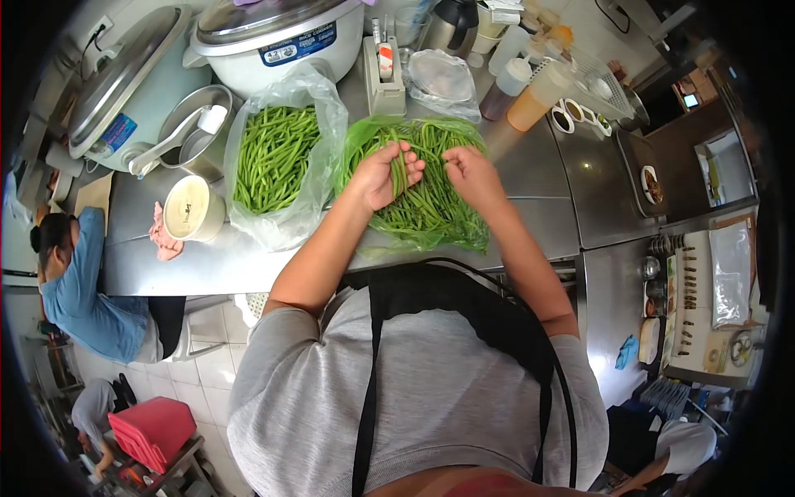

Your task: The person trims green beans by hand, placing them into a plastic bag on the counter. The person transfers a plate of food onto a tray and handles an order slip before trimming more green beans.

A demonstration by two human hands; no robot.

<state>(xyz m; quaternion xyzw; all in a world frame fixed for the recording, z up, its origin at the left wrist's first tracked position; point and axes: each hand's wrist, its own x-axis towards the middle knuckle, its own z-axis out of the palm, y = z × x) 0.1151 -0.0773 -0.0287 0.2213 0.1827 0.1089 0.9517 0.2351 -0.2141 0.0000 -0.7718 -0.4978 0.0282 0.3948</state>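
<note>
My left hand (387, 176) is palm up with its fingers curled round a few green beans, over a green plastic bag (476, 224) full of long beans (422, 211). At the right part of that bag, my right hand (470, 176) is closed in a pinch; what its fingertips hold is too small to make out. Left of the green bag stands a clear plastic bag (325, 166) filled with shorter bean pieces (275, 157).
Two rice cookers (273, 50) (137, 91), a metal pot (199, 153) and a white tub (192, 209) stand at the left. Sauce bottles (538, 95) are at the back right. A person in a blue top (91, 282) sits at the left end; other people are lower down.
</note>
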